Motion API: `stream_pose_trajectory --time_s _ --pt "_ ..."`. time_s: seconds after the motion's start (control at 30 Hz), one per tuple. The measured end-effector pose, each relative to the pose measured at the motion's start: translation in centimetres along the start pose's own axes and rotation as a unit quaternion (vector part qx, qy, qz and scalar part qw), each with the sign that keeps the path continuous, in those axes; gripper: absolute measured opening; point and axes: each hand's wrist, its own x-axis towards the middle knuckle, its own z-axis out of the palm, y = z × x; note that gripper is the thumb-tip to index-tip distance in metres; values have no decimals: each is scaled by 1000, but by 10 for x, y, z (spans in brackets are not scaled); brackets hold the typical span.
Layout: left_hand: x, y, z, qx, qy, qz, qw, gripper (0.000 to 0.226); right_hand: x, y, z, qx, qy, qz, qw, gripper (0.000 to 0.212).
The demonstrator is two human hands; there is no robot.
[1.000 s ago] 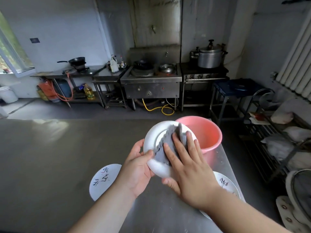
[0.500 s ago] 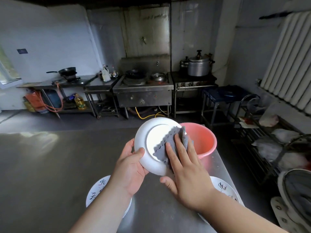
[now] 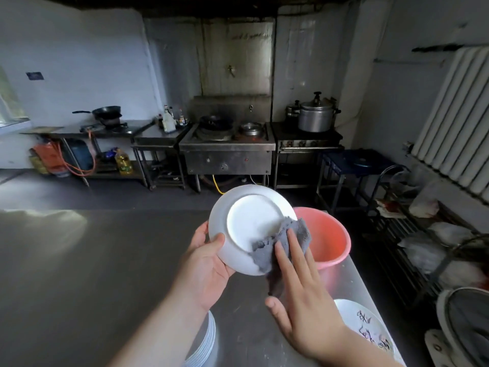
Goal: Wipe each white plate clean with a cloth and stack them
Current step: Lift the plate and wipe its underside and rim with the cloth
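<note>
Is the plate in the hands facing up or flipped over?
Flipped over and tilted: the white plate shows its underside with the raised foot ring, where the right hand presses the grey cloth.

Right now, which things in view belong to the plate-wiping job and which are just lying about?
Job:
round white plate held tilted, underside showing
grey wiping cloth
left hand gripping the plate's rim
right hand pressing the cloth with flat fingers
stack of white plates
white plate with painted characters

Lying about:
pink plastic basin
silver pressure cooker
black wok
</note>
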Motion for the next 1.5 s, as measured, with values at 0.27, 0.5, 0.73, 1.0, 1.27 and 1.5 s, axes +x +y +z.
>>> stream_pose_trajectory --time_s 0.27,0.5,0.73,1.0,1.27,1.5 --pt "-3 33 -18 92 -77 -69 990 58 107 20 -53 132 -21 17 991 47" --pt "3 51 -32 77 -85 -56 992 53 100 -1 -31 77 -31 6 997 55" --pt "3 63 -55 120 -111 -99 982 60 85 -22 -14 81 -41 32 995 51" --pt "-2 59 -52 53 -84 -60 993 63 84 -39 6 113 57 93 988 54" --pt "-12 28 -41 -35 -46 -18 998 66 89 -38 3 184 126 138 965 47" --pt "-1 36 -29 -68 -21 32 997 54 68 -50 29 159 93 92 978 62"
